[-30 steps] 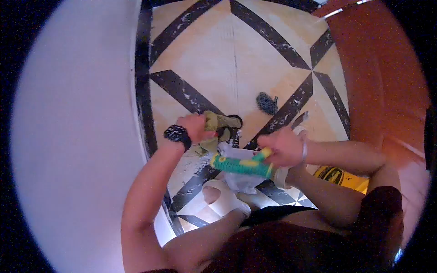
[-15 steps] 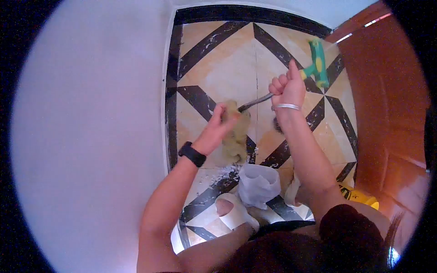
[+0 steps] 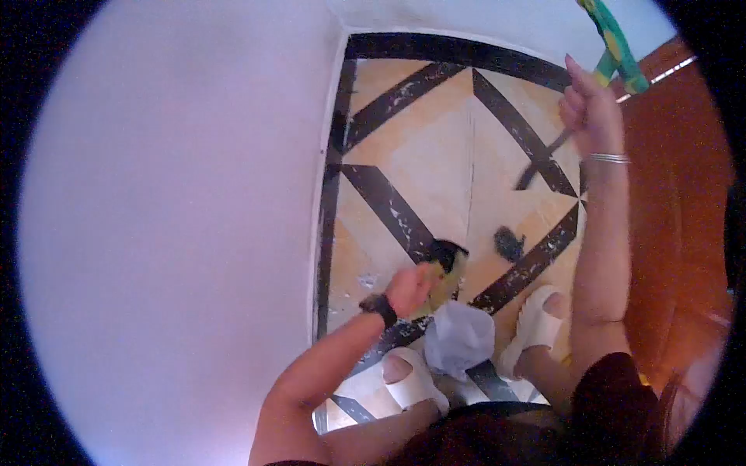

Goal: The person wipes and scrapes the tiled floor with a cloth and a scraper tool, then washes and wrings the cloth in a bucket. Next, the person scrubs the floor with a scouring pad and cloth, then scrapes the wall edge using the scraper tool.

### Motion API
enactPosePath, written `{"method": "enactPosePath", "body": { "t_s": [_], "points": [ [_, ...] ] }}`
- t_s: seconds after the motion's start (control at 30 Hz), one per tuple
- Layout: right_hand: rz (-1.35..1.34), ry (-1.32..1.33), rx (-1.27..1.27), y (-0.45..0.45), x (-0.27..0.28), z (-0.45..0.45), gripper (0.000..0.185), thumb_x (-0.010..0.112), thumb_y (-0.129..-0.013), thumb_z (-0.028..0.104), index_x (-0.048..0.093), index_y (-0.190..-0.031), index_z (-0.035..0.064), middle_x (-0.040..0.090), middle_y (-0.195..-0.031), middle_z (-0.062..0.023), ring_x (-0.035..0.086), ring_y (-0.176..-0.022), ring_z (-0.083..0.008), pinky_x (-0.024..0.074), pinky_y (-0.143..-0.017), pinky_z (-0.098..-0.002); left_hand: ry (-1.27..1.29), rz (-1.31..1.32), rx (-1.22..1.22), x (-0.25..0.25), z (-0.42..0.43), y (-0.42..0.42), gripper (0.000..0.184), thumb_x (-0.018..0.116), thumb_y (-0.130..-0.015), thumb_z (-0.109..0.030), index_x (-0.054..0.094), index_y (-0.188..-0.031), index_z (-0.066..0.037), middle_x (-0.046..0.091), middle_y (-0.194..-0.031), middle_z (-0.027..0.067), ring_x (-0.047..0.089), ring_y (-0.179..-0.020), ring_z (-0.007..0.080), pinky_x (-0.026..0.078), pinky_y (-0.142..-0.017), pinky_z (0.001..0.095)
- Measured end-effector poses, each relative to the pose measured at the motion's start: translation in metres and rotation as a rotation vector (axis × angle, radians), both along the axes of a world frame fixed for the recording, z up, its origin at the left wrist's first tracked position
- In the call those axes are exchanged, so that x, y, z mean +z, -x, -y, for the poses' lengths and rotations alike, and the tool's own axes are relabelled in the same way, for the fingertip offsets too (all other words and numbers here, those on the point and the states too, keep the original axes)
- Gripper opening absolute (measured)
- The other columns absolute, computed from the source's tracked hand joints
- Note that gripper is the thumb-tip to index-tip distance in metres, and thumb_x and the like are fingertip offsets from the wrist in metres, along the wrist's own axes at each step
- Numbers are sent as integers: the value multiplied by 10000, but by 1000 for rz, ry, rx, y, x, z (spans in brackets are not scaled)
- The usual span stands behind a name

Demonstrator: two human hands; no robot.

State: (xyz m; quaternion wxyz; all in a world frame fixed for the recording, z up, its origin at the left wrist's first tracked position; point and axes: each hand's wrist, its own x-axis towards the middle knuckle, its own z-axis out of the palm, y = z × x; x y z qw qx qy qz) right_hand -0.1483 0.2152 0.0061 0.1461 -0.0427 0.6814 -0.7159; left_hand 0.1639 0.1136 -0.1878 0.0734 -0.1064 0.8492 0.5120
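My left hand (image 3: 410, 290), with a black watch on the wrist, is closed on an olive-yellow piece (image 3: 444, 286), blurred, low over the floor. A black curved part (image 3: 448, 252) shows at its upper end; I cannot make out its kind. Raised at the upper right, my right hand (image 3: 594, 113) grips a tool with a green-and-yellow T-shaped end (image 3: 618, 50). The tool's thin dark shaft (image 3: 556, 144) slants down-left from the fist, and its tip is apart from the olive-yellow piece. A translucent white plastic bag (image 3: 460, 338) stands below my left hand.
White scraps (image 3: 368, 279) lie scattered on the patterned tile floor (image 3: 423, 140). A dark fuzzy clump (image 3: 509, 243) is right of the black part. My feet in white slippers (image 3: 536, 334) flank the bag. A pale wall (image 3: 179, 194) rises left, a reddish-brown door (image 3: 672, 179) right.
My right hand has lifted the tool up and right, drawing its shaft away from the olive-yellow piece. My left hand has lowered that piece toward the bag. The view has shifted.
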Motion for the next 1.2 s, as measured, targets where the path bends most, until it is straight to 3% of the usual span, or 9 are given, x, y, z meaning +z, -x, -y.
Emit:
{"method": "enactPosePath", "body": {
  "t_s": [0.13, 0.23, 0.33, 0.43, 0.53, 0.73, 0.83, 1.03, 1.2],
  "points": [
    [-670, -749, 792, 0, -24, 12, 222, 595, -698, 257, 581, -734, 39, 531, -624, -103, 482, -515, -254, 392, -494, -352, 495, -333, 408, 50, 20, 19, 623, 629, -727, -235, 336, -1201, 45, 519, -1058, 229, 484, -1013, 363, 334, -907, 437],
    [-907, -1206, 1407, -49, -71, 53, 176, 569, -597, 196, 608, -683, 48, 595, -677, -165, 589, -709, -335, 472, -631, -417, 666, -375, 244, 132, 32, 56, 660, 648, -715, -231, 316, -1206, 62, 564, -957, 200, 538, -899, 343, 326, -901, 450],
    [-1077, -1002, 1733, -86, -87, 93, 159, 597, -566, 214, 625, -677, 104, 603, -675, -110, 586, -705, -292, 429, -733, -399, 457, 86, 131, 131, 31, 66, 659, 657, -726, -221, 311, -1217, 52, 596, -868, 158, 577, -771, 295, 385, -846, 404],
    [-1153, -843, 1663, -90, -95, 120, 184, 588, -563, 212, 627, -715, 116, 599, -707, -106, 574, -731, -278, 408, -739, -402, -287, 66, 629, 93, 37, 51, 569, 651, -755, -218, 378, -1191, 28, 606, -810, 120, 581, -680, 215, 444, -707, 314],
    [-1262, -217, 515, -94, -132, 128, 226, 546, -698, 194, 592, -885, 77, 593, -772, -99, 556, -793, -263, 405, -722, -407, 13, -38, 740, 85, 51, 45, 435, 626, -788, -203, 461, -1135, -1, 595, -792, 90, 560, -678, 137, 441, -599, 250],
    [1108, 432, 417, -127, -173, 157, 287, 368, -913, 276, 448, -1039, 31, 507, -711, -23, 481, -622, -137, 404, -497, -285, -359, 37, 747, 81, 57, 63, 374, 584, -812, -146, 467, -1139, -7, 561, -749, 38, 528, -603, 93, 433, -523, 239],
    [1389, 804, 418, -119, -217, 175, 234, 357, -915, 306, 441, -882, 90, 389, -590, 7, 362, -489, -92, 270, -355, -239, -361, -121, 682, 67, 48, 50, 411, 541, -835, -120, 390, -1201, -11, 525, -708, 23, 489, -541, 69, 397, -458, 217],
    [1156, 162, 381, -185, -195, 174, 150, 372, -873, 245, 382, -773, 134, 288, -502, 26, 251, -397, -88, 173, -336, -231, -433, -98, 894, 43, 18, -11, 351, 381, -907, -190, 320, -1219, -40, 426, -622, 16, 385, -453, 62, 313, -394, 203],
    [1074, 160, 309, -170, -211, 216, 212, 368, -872, 257, 351, -703, 130, 288, -496, 21, 273, -373, -103, 183, -330, -242, -591, -104, 1031, 46, 42, 16, 280, 347, -920, -277, 346, -1125, -85, 388, -587, 14, 352, -421, 77, 302, -356, 205]
  ]
}}
